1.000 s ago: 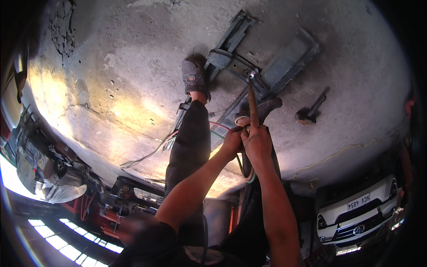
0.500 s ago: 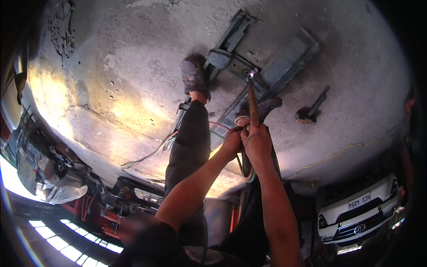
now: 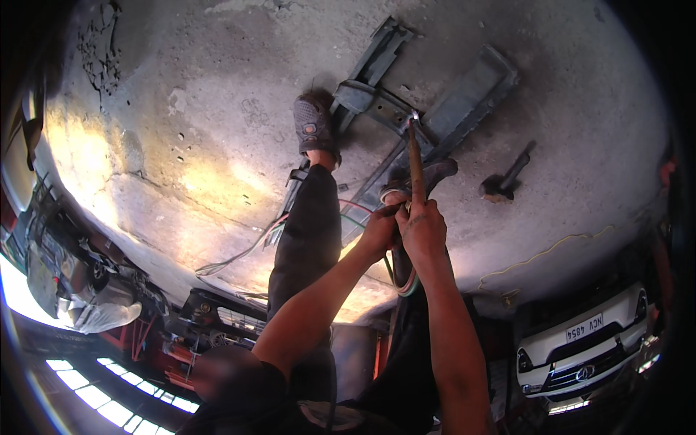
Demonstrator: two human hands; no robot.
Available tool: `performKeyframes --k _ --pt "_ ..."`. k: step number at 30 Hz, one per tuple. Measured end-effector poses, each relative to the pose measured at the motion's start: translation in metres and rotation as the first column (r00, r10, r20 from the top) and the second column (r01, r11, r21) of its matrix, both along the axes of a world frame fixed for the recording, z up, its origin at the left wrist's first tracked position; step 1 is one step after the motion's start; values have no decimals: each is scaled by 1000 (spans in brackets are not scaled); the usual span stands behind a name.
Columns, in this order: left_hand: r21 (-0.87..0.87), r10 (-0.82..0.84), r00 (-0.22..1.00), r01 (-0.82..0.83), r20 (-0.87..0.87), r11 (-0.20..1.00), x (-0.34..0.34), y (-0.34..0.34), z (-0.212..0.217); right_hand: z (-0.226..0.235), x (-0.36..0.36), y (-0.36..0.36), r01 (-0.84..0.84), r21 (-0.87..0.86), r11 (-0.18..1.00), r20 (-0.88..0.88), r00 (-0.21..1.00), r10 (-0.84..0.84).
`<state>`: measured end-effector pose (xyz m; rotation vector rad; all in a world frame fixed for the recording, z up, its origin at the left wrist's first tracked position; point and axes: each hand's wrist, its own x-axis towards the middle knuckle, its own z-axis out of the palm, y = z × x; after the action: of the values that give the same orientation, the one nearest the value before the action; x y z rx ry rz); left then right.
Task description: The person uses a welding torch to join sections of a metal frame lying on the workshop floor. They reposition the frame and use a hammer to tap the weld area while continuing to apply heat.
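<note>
A long brownish gas torch (image 3: 415, 163) points away from me, with a small bright glow at its tip. That tip meets the crosspiece (image 3: 388, 109) of a dark steel frame (image 3: 464, 101) lying on the floor. My right hand (image 3: 423, 226) is closed round the torch's rear part. My left hand (image 3: 380, 233) is closed beside it at the torch's back end, its fingertips partly hidden. Red and green hoses (image 3: 408, 287) loop below my hands. My left shoe (image 3: 316, 125) stands beside the frame, and my right shoe (image 3: 431, 176) is next to the torch.
A hammer (image 3: 511, 176) lies on the concrete floor right of the frame. Hoses (image 3: 239, 262) trail off to the left, and a yellow cord (image 3: 540, 255) runs at the right. A white vehicle (image 3: 587, 344) stands lower right; car parts (image 3: 101, 272) crowd the left.
The torch tip has shifted very slightly up and right along the crosspiece, and its glow looks smaller. Both hands keep their hold.
</note>
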<state>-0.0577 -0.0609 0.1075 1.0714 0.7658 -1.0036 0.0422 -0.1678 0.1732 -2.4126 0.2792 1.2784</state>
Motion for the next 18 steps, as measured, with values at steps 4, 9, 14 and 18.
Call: performKeyframes --k 4,9,14,18 --pt "-73 175 936 -206 -305 976 9 -2 6 1 1 -1 -3 -10 1000 -8 1000 3" --pt "-79 247 897 -294 -367 952 13 -2 8 -1 2 0 -6 -30 1000 -22 1000 5" --pt "-43 115 977 -125 -182 991 1 0 2 0 2 3 -35 -44 998 -29 999 33" --pt "-37 309 838 -363 -450 931 13 -3 8 3 -3 5 -29 -7 1000 -8 1000 29"
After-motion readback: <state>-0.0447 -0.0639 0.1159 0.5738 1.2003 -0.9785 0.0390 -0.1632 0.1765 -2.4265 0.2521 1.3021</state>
